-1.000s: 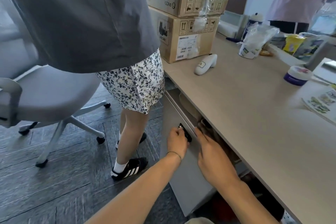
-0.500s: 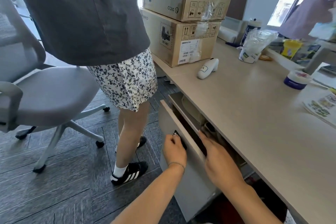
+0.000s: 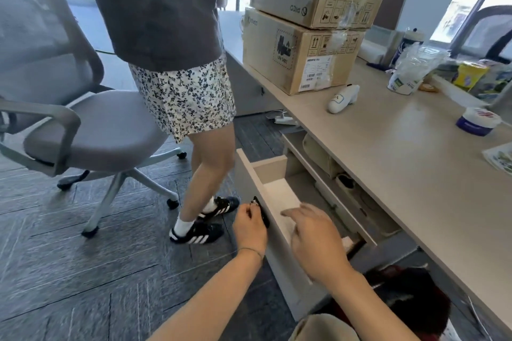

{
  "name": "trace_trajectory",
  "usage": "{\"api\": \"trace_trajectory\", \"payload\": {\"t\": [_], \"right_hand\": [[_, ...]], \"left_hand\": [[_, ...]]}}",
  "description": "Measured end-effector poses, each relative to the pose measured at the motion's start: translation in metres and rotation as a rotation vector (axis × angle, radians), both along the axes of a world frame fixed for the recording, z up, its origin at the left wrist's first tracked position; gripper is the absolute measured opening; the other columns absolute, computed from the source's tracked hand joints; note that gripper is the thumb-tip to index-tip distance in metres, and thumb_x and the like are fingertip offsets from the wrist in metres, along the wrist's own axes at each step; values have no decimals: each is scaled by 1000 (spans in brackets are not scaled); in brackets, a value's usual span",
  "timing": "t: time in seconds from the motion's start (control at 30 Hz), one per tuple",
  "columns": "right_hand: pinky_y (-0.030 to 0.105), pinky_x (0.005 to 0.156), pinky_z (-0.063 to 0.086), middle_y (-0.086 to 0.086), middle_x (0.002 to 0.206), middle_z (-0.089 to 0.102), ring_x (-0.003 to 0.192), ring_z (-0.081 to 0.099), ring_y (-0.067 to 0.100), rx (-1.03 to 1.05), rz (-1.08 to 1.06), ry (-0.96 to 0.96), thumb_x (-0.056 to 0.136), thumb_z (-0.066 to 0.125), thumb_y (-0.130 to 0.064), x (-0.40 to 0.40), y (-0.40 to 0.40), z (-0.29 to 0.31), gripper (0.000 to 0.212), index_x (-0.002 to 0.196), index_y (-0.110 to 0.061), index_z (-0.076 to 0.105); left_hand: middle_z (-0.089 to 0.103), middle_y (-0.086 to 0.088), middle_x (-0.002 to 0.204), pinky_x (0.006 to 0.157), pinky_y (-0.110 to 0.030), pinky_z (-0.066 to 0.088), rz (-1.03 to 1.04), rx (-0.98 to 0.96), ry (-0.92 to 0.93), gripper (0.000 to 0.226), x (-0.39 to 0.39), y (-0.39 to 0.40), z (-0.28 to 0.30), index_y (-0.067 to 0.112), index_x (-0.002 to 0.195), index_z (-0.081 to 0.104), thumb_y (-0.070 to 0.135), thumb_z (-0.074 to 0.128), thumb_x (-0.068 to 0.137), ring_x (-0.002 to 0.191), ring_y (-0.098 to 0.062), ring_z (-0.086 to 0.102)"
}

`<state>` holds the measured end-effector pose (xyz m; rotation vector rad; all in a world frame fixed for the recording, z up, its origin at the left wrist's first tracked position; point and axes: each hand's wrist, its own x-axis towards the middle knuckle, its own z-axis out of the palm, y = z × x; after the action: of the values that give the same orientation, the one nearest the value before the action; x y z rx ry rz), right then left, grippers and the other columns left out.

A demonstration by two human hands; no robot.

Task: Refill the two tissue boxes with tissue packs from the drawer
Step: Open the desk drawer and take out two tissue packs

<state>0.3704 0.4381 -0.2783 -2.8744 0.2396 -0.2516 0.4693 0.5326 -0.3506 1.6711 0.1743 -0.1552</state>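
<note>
Drawer (image 3: 273, 191) open, left fingers (image 3: 249, 212) gripping handle (image 3: 260, 210)

Bare forearms (no sleeves); thin bracelet (image 3: 250, 250) on left wrist.

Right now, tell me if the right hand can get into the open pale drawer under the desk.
Probably yes. The right hand hovers just above the pulled-out drawer, nothing between them; the left hand holds its black handle.
</note>
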Motion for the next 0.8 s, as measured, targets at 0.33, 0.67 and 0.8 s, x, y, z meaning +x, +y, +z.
{"api": "trace_trajectory", "payload": {"t": [0.33,0.67,0.8], "right_hand": [[32,97,45,-5,118,71,115,58,19,130,53,16,86,49,-7,10,59,-10,44,120,-24,70],[36,90,46,-2,112,73,107,60,23,83,-37,1,81,53,-9,13,71,-25,39,112,-24,73],[40,96,44,4,127,65,115,55,27,-51,-184,29,83,55,-21,16,50,-20,40,121,-19,67]], "left_hand": [[48,-4,63,54,-32,29,136,49,-20,33,-12,107,8,11,66,44,13,46,99,60,-16,42],[48,-4,64,58,-34,30,241,37,-2,38,-14,172,9,13,62,42,12,48,99,67,-20,43],[54,-6,72,61,-34,34,244,30,46,29,-15,184,10,9,73,52,18,51,100,73,-22,49]]}}
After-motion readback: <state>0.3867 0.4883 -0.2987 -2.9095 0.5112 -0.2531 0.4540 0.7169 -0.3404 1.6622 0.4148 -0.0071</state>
